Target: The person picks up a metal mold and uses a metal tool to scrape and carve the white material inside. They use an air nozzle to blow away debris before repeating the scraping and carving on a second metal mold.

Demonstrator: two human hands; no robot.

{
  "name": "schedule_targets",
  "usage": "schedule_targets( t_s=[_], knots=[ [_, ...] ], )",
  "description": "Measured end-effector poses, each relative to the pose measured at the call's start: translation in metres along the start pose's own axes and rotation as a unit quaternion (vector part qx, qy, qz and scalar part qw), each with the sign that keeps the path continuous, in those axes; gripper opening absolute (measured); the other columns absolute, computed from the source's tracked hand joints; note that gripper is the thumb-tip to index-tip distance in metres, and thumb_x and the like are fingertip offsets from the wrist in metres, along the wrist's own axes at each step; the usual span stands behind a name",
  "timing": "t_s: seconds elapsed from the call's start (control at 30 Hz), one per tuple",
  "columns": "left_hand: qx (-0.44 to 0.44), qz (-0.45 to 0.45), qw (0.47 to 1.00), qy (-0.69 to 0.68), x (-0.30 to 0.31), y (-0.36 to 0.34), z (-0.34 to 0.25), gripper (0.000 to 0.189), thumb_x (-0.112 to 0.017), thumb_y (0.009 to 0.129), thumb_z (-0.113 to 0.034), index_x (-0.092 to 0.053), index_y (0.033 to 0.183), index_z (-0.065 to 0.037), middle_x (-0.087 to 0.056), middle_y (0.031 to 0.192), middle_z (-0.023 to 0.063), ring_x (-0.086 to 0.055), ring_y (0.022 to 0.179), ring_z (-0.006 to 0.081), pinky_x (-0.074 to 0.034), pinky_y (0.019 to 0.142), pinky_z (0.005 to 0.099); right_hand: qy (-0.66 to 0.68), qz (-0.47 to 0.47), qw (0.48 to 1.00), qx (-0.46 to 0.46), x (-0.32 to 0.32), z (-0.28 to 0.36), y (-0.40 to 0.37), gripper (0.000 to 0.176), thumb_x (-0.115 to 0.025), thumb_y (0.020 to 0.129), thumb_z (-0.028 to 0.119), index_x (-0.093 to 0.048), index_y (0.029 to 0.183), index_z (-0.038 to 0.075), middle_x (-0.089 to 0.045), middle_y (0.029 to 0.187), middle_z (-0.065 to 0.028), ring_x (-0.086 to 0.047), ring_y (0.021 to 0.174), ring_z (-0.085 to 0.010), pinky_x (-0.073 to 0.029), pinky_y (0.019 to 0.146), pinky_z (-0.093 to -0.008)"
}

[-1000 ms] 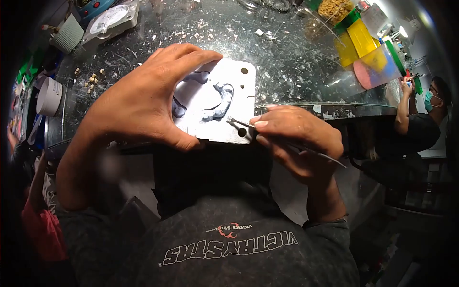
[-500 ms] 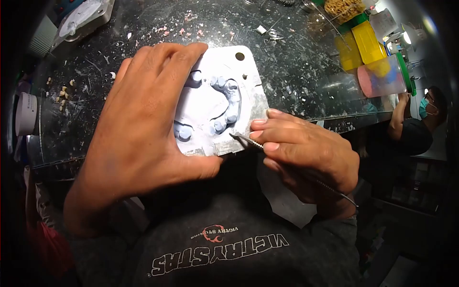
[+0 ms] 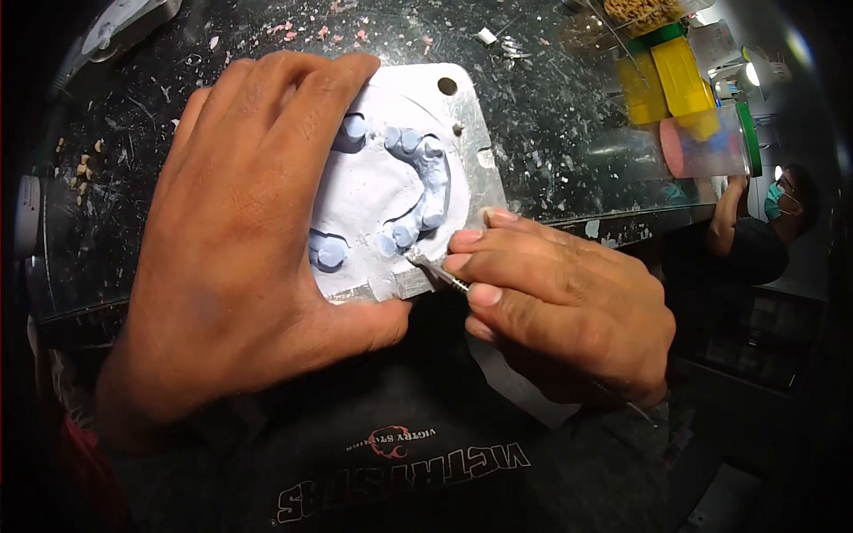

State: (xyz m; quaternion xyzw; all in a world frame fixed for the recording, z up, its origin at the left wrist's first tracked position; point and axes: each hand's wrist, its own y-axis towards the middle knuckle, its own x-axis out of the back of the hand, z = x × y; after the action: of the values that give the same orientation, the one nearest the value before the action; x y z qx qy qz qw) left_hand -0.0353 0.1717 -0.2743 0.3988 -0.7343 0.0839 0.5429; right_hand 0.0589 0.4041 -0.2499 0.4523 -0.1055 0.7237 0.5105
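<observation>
A white dental plaster model (image 3: 373, 182) with a curved row of blue-grey teeth lies tilted between my hands, set on a plate with a round hole in one corner. My left hand (image 3: 240, 222) is wrapped over its left side, thumb along the near edge, fingers over the far edge. In my right hand (image 3: 569, 298) a thin metal dental carver (image 3: 449, 277) with a ridged shank is pinched between thumb and fingers. Its tip touches the plaster just beside the near teeth. My right fingertips rest against the model's right edge.
The dark bench (image 3: 551, 133) is scattered with scraps and white dust. At the right stand a yellow container (image 3: 684, 78) and a clear jar with a green lid (image 3: 711, 142). A masked person (image 3: 773, 213) sits beyond. Small tooth-like pieces (image 3: 84, 166) lie at left.
The carver's tip has shifted left along the plaster, closer to the near teeth. My left hand and the model sit slightly further left in view.
</observation>
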Motion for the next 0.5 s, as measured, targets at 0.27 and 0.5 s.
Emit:
schedule_targets(
  t_s=[0.27,0.5],
  knots=[
    [0.009,-0.02,1.0,0.001,-0.003,-0.002,-0.002,0.104,-0.084,0.047,-0.028,-0.054,0.144,-0.004,-0.058,0.13,0.0167,-0.057,0.121,0.0372,-0.042,0.108,0.0459,0.055,0.013,0.998,0.017,-0.001,-0.012,-0.002,0.031,-0.082,0.085,-0.002,-0.068,0.112,0.005,-0.077,0.114,-0.0173,-0.076,0.11,-0.0346,-0.057,0.103,-0.0551],
    [0.017,-0.022,1.0,0.012,-0.005,-0.003,-0.006,0.109,-0.09,0.048,-0.034,-0.053,0.146,-0.005,-0.058,0.13,0.0159,-0.056,0.124,0.0363,-0.042,0.109,0.0478,-0.003,-0.095,0.992,0.088,-0.026,-0.011,-0.011,0.03,-0.083,0.086,0.0,-0.066,0.111,-0.001,-0.075,0.111,-0.0235,-0.076,0.109,-0.0364,-0.061,0.098,-0.0532]
  ],
)
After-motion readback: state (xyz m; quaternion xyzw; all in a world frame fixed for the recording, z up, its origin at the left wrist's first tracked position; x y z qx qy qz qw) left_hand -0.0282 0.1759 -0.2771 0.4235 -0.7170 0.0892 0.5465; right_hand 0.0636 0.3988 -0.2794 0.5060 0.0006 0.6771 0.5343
